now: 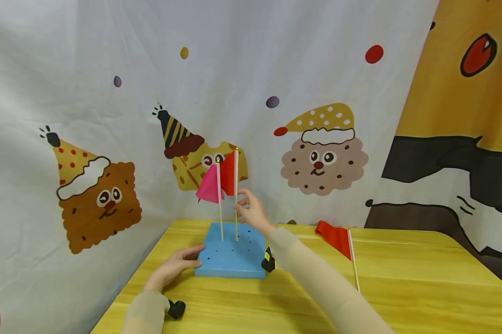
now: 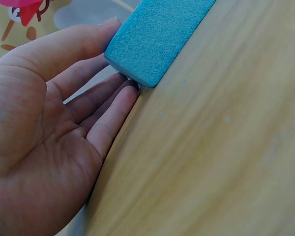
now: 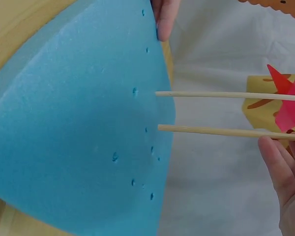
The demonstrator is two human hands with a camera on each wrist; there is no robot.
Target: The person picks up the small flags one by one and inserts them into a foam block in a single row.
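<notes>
Flagstick of the red flag stands upright in the blue foam block, long axis vertical, foot sunk in a hole near the block's far edge. Right hand sits at 3 o'clock of that stick, about mid-height, fingertips at or on it; contact looks like a light pinch, but head view is too small to confirm. Right wrist view shows fingers just under the nearer stick, loosely curved, not clearly wrapped. Call its grip uncertain.

Pink flag stands on a second stick at 9 o'clock of the red one, close beside, cloths overlapping at the top. Both sticks parallel.

Left hand lies flat at the block's near-left corner, roughly 8 o'clock of the sticks, fingers straight, thumb on top and fingertips against the side and under the corner. Steadying, not gripping. Right hand is clearly the nearer one to the sticks.

Spare red flag lies flat on the yellow wooden table at 3 o'clock of the block, well apart, stick pointing toward the near edge.

Hidden: the stick feet inside the foam; the right palm, turned away from the head camera; flag cloth mostly cut off in the right wrist view. Cartoon cookie curtain behind.
</notes>
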